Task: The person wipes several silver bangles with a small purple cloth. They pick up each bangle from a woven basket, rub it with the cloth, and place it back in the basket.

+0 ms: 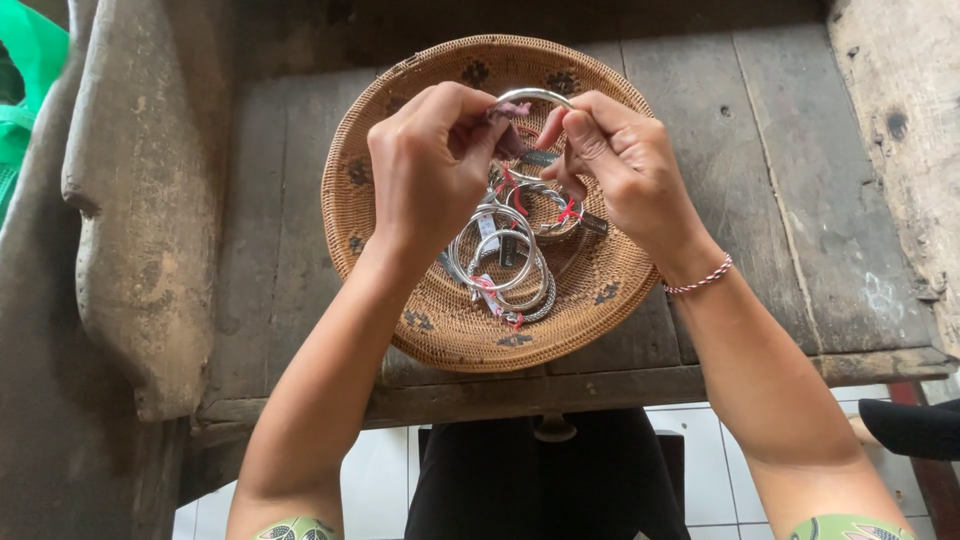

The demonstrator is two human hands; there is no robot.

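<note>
Both hands are raised over a round woven basket (400,270) that sits on a worn grey wooden tabletop (760,180). The left hand (425,165) has its fingers (470,110) curled and pressed together, pinching a small purplish scrap of cloth (512,108) against the top arc of a plain silver bangle (535,95). The right hand (615,165) faces it, thumb and forefinger closed on the same bangle at its other side (a small dark tag (538,157) hangs just under those fingers). So the bangle is held between the two sets of fingers, lifted clear of the basket floor, with the cloth touching it at the left-hand side.

Directly below the fingers, in the basket's hollow, lies a heap of more silver bangles (505,265), some smooth and some twisted, overlapping one another and tied with bits of red thread (570,212). A red-and-white cord bracelet (700,280) circles the right wrist, behind those fingers. Further back toward the person, past the tabletop's near edge, are dark trousers (545,480) and white floor tiles (715,450). Far out beyond the left-hand fingers stands a thick weathered wooden slab (140,210), with something green (25,90) at the picture's edge.
</note>
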